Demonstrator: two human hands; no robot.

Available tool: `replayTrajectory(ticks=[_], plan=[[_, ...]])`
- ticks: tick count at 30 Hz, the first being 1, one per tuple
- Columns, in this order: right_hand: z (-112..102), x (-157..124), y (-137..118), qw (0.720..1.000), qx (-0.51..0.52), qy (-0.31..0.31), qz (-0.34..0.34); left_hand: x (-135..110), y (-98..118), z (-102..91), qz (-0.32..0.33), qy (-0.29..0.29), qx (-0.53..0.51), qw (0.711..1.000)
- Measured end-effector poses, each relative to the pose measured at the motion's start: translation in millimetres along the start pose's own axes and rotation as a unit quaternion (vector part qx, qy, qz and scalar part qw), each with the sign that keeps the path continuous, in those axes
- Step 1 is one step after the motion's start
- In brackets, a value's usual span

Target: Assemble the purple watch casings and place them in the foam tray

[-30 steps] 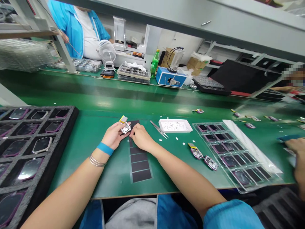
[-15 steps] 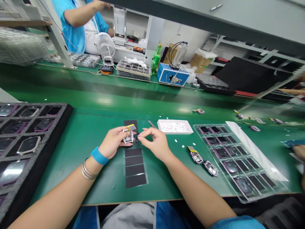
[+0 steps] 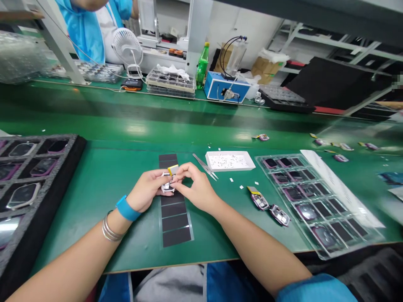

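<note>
My left hand (image 3: 145,191) grips an opened smartwatch case (image 3: 167,185) with its inner parts facing up. A grey battery with yellow tape (image 3: 173,170) stands out at the case's top edge. My right hand (image 3: 197,191) is closed in a pinch at the case's right side, thumb and forefinger touching it or very near; what they pinch is hidden. Under both hands lies a strip of black rectangular stickers (image 3: 175,222). Metal tweezers (image 3: 205,167) rest beyond my right hand, beside a white box (image 3: 231,169) of tiny pieces.
Two opened watch cases (image 3: 260,202) lie right of my hand, near small white bits (image 3: 241,187). Farther right is a clear plastic tray (image 3: 323,254) of watch screens. A black foam tray (image 3: 59,188) with watches fills the left. Behind stand a fan (image 3: 127,45) and a co-worker (image 3: 83,35).
My right hand has moved left, from just beside the watch case to its edge and battery. The tweezers show more fully now. The whole view has shifted slightly.
</note>
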State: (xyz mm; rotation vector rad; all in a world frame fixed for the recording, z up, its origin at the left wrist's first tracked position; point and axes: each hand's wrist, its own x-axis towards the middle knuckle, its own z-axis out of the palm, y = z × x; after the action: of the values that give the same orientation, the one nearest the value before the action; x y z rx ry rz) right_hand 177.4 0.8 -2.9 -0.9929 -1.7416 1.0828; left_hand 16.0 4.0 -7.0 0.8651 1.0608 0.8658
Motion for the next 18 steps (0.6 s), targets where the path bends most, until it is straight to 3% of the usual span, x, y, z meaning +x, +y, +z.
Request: replayTrajectory(ticks=[8,14,16,18], plan=[[3,1,0,0.998,-0.062,-0.008,-0.014,-1,-1,0.3,0.011,-0.005,-0.002,1.0],[11,-3,3,0.964,-0.22,0.053,-0.137,-3,0,2.0,0.026,0.019,-0.044,0.999],[10,-2,4,0.963,-0.219,0.086,-0.128,-3,1,2.1,0.024,0.026,-0.05,0.998],[8,0,8,0.98,-0.156,0.107,-0.064,-2,1,2.1,0.019,0.028,-0.045,0.998]])
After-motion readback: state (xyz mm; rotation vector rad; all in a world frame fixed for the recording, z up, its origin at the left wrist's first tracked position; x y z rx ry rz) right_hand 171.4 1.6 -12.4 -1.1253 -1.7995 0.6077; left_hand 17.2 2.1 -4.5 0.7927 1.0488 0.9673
